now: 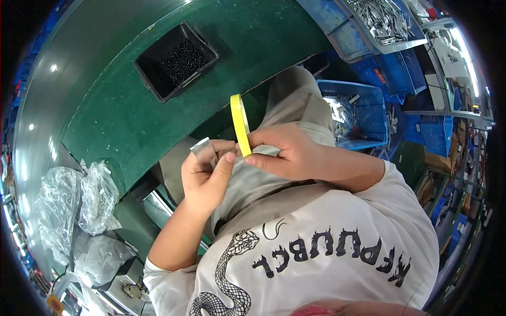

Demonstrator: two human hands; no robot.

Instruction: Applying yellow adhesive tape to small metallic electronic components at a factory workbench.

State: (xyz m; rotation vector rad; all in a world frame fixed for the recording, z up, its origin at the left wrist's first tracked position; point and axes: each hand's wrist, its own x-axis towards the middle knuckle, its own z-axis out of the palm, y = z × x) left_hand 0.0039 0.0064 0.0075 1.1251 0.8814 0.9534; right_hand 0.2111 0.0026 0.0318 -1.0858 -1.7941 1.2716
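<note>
My right hand (287, 152) is closed on a narrow roll of yellow tape (239, 118), pinching its lower edge between thumb and fingers, so the ring stands nearly upright above my lap. Close beside it on the left, my left hand (204, 176) is closed with curled fingers. A small, flat, shiny silver piece (200, 146) juts from those fingers; its exact kind cannot be made out. The left fingertips come very near the tape roll's lower edge, and whether they touch it is hard to see.
On the green table (132, 121) ahead lies a black bin (149, 79) of small dark parts. Clear plastic bags (100, 197) sit at the left. A blue crate (363, 139) stands at the right, below a tray of metal pieces (382, 23).
</note>
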